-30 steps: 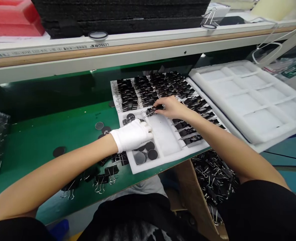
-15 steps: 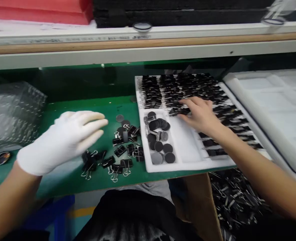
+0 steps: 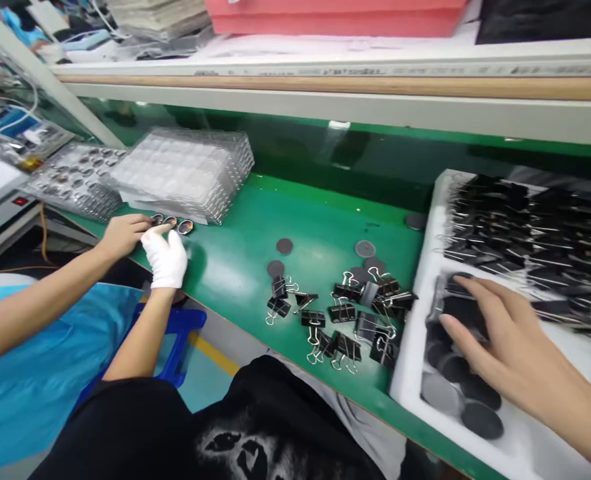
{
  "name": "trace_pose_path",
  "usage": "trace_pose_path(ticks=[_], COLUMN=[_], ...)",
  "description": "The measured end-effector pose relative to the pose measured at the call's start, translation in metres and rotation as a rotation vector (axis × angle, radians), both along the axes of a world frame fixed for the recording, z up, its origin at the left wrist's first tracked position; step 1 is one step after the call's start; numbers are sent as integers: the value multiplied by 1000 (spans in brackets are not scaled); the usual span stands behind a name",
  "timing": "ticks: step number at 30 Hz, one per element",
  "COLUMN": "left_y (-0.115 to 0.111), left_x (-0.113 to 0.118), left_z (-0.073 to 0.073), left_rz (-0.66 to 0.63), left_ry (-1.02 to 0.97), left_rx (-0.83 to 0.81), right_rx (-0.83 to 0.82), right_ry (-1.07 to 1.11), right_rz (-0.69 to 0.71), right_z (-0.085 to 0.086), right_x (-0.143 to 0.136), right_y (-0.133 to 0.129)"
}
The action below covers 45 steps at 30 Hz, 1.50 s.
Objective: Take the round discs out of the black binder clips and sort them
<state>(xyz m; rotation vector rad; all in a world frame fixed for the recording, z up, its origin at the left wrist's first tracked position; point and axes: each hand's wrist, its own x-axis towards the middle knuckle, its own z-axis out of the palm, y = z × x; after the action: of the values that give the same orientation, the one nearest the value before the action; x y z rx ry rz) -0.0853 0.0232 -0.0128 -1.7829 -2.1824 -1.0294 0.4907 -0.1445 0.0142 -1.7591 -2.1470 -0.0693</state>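
Note:
My left hand (image 3: 166, 260), in a white glove, reaches to the left edge of the green table. Its fingers are slightly apart beside small round parts (image 3: 185, 227) with dark rims and shiny orange-tinted centres; no firm grip on one shows. My bare right hand (image 3: 510, 340) is over a white foam tray (image 3: 415, 327), thumb and forefinger apart. Below it, black discs (image 3: 483, 420) lie in a compartment, partly covered by the hand. Rows of black binder clips (image 3: 495, 220) fill the tray's far side. Loose binder clips (image 3: 346, 350) lie between my hands.
Another person's bare hand (image 3: 121, 235) touches the round parts close to my glove. Stacked clear plastic trays (image 3: 185, 167) stand behind them. Loose discs (image 3: 284, 246) lie on the green table (image 3: 235, 267). A shelf (image 3: 325, 110) crosses above, bearing a red foam block (image 3: 335, 17).
The view has swung left. My left hand has moved left to the round parts. My right hand has moved from the binder clips to over the discs. Another person's hand is now in view.

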Motion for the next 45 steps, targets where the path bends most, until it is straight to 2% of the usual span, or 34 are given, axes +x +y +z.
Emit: trace_pose_path(ticks=[4,8,11,13,16,19,21,24,28,31,34,37,39,42,45], left_y=[-7,-1,0,-1,-4,-9,-13,-16,-5,4,4,-4,-13,-24,-27], left_x=[8,16,21,26,39,59,71,80,69,62,63,62,57,42,22], left_z=[9,10,5,3,0,0,0,1,0,-2,-3,-2,-1,0,0], left_rz=[-42,-51,-78,-139,-273,-397,-479,-565,-500,-446,-458,-458,-432,-371,-248], left_ry=[55,149,192,213,229,203,197,243,217,130,154,205,215,184,114], left_rx=[-196,-256,-204,-146,-76,2,28,69,113,99,92,103,107,47,-25], right_rx=[-127,-39,14,19,-61,-119,-101,-42,52,103,60,-78,-173,-301,-368], right_ry=[126,181,177,138,78,113,162,210,226,243,285,301,267,146,81], right_rz=[-47,-18,-18,-32,-56,-67,-137,-316,-427,-361,-185,49,169,237,290], right_z=[-2,-9,-12,-10,-3,2,4,13,40,63,70,54,37,15,6], right_x=[-5,4,8,7,1,-4,-7,-9,-18,-40,-79,-124,-150,-172,-173], right_y=[-3,-14,-17,-16,-10,1,8,14,27,54,101,148,167,173,162])
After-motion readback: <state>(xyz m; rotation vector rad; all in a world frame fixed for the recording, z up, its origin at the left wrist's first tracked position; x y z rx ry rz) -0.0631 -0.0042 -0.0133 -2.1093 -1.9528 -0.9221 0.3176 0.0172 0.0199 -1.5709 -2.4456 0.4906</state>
